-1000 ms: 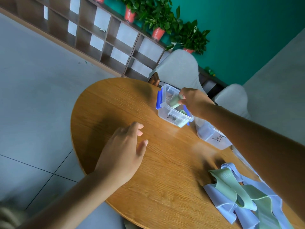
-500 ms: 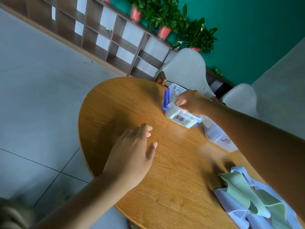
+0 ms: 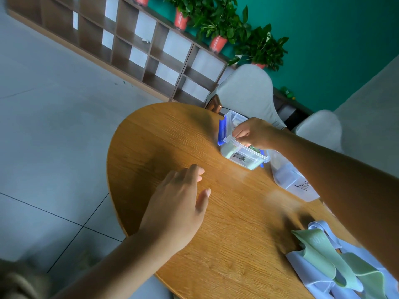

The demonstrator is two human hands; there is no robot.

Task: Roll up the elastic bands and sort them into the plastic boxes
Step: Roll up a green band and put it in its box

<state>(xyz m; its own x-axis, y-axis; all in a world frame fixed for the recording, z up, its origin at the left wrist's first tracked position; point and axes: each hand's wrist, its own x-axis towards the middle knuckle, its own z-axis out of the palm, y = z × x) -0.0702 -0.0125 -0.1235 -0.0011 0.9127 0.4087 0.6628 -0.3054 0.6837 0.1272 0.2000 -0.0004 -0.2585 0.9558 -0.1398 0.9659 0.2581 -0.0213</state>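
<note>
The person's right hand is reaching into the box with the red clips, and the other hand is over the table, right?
Almost. The clips are blue, not red. The head view shows the right hand reaching into the clear plastic box with blue clips, while the left hand is over the wooden table.

R hand (image 3: 253, 133) reaches into clear box w/ blue latches (image 3: 241, 155) at far worktop (image 3: 226, 234); L hand (image 3: 177, 214) hovers, fingers relaxed. Green & lilac bands (image 3: 330, 264) near right.
</note>
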